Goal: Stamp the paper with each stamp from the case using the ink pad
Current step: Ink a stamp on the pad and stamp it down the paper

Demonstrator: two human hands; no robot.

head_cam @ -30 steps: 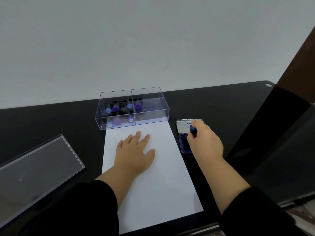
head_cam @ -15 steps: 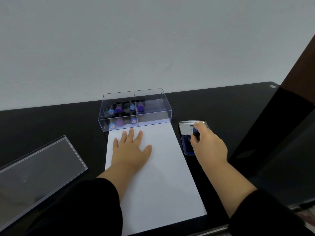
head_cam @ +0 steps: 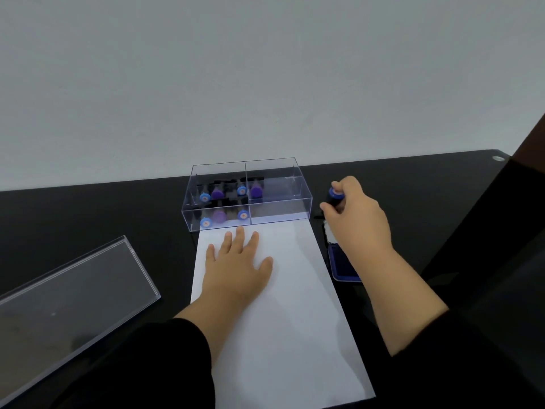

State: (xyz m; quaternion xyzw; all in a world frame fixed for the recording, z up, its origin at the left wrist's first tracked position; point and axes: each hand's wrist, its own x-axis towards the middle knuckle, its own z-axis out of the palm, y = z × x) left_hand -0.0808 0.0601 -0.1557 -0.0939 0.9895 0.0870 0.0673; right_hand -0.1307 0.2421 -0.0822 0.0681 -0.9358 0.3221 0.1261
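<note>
Right grip point(head_cam: 355, 219) pinches blue stamp point(head_cam: 335, 193), raised beyond ink pad point(head_cam: 343, 262), beside case point(head_cam: 277, 215). Left grip point(head_cam: 236, 265) flat, fingers spread on paper point(head_cam: 295, 320), apparently pinning sheet against shift. Paper unmarked. Remaining stamps in case's left compartments. Lid point(head_cam: 73, 296) lies on tabletop point(head_cam: 88, 214).

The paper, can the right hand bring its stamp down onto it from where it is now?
Probably yes. The right hand holds the blue stamp just beside the paper, whose right half lies bare; the left hand presses only the upper left.
</note>
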